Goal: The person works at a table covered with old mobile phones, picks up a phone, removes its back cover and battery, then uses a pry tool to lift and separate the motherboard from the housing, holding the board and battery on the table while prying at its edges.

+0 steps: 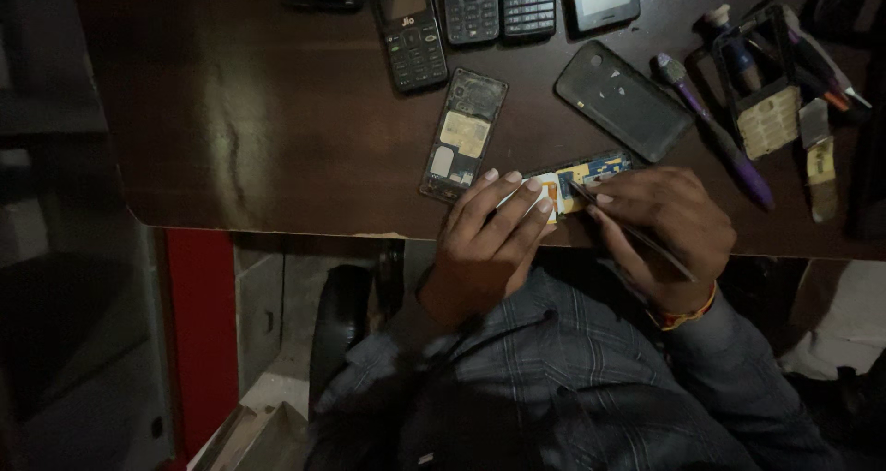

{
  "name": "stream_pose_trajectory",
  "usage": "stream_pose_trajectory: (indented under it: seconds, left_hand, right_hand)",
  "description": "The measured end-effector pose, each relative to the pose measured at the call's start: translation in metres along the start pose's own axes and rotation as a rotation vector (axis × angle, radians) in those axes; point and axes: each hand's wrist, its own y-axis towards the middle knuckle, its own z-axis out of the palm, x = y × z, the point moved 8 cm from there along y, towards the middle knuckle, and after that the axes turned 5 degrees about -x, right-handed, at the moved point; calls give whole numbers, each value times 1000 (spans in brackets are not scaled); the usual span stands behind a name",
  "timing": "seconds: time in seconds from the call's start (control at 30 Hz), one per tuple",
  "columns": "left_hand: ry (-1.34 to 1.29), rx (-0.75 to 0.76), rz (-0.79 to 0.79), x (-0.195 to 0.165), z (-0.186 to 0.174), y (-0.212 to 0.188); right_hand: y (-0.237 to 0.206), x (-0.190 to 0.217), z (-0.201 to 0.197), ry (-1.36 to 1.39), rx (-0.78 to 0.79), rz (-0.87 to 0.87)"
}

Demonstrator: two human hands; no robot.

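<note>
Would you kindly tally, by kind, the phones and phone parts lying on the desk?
Keypad phones, top edge: 3
Other handsets, cut off by the frame: 2
Open phone frame: 1
Dark back cover: 1
Circuit board under both hands: 1
Total: 8
</note>
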Motion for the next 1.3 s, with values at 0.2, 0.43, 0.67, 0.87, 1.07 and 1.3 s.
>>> stream_pose_trajectory:
  seconds: [0.2, 0.43, 0.67, 0.87, 1.07, 1.3]
  left_hand:
    - [1, -17, 5, -1, -4, 0]
    - [-57, -83, 49, 6, -11, 0]
    - [-69, -181, 55, 9, -14, 6]
    - [-79, -184, 42, 12, -14, 4]
    - [-64, -196, 38, 13, -13, 7]
    - [-65, -203, 51, 14, -13, 9]
  right_hand:
    - [0, 1, 0, 8, -15, -10]
    - [4, 5, 7, -2, -64, -67]
    - [7, 8, 11, -15, -130, -49]
    - [3, 6, 15, -27, -143, -101]
    - [-1, -3, 17, 0, -191, -98]
    - [-1, -5, 19, -2, -182, -106]
